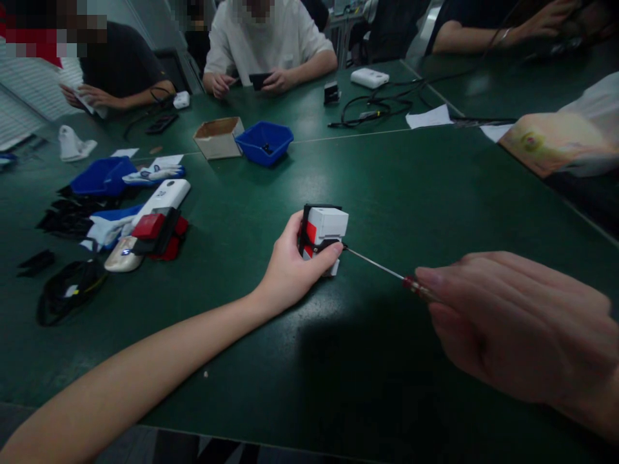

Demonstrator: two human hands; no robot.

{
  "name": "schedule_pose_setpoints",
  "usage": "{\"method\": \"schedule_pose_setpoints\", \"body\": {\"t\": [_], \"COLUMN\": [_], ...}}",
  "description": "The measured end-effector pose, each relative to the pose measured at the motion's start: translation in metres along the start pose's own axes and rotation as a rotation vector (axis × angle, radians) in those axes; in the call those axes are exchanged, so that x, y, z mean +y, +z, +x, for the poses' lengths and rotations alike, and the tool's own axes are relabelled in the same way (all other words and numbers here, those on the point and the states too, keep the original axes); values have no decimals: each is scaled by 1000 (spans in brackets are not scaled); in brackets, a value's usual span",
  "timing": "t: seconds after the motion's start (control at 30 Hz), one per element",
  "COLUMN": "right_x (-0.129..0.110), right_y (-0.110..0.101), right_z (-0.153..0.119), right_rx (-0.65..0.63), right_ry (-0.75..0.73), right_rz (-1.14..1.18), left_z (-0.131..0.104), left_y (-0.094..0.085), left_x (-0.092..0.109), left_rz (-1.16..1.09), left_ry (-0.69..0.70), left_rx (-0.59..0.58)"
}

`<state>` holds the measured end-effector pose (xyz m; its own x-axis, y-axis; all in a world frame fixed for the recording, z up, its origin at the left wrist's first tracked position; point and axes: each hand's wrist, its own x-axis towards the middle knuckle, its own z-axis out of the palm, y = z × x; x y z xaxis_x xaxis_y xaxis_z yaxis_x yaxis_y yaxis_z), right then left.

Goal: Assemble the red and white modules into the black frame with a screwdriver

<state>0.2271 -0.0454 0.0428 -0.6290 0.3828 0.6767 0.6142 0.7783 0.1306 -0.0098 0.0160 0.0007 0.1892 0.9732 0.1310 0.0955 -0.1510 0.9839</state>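
Note:
Near the middle of the green table, my left hand (294,261) is closed around a small white and red box-shaped device (329,222) with a black bracket on it. The thumb lies across its near side. On the right, my right hand (522,322) is closed around the handle of a screwdriver (377,263). Its thin shaft slants up and left, and the tip meets the black part by my left thumb. Whether the tip sits in a screw is too small to tell.
A blue bin (265,143) holding small black parts stands beside a cardboard box (219,138). At left lie a blue tray (104,176), gloves (155,174), a white device (169,196), red and black parts (162,232) and a coiled cable (70,293). People sit across the table (411,187).

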Motion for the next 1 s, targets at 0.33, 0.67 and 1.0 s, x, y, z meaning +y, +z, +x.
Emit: {"method": "schedule_pose_setpoints", "body": {"t": [0.33, 0.67, 1.0], "right_x": [2, 4, 4], "right_y": [1, 2, 3], "right_z": [-2, 1, 2], "right_rx": [46, 26, 60], "right_ry": [8, 6, 4], "right_rz": [18, 23, 35], "left_z": [0, 0, 0], "left_y": [0, -1, -1], "left_x": [2, 4, 4], "left_rz": [-7, 11, 28], "left_ry": [-4, -18, -18], "left_rx": [-7, -11, -5]}}
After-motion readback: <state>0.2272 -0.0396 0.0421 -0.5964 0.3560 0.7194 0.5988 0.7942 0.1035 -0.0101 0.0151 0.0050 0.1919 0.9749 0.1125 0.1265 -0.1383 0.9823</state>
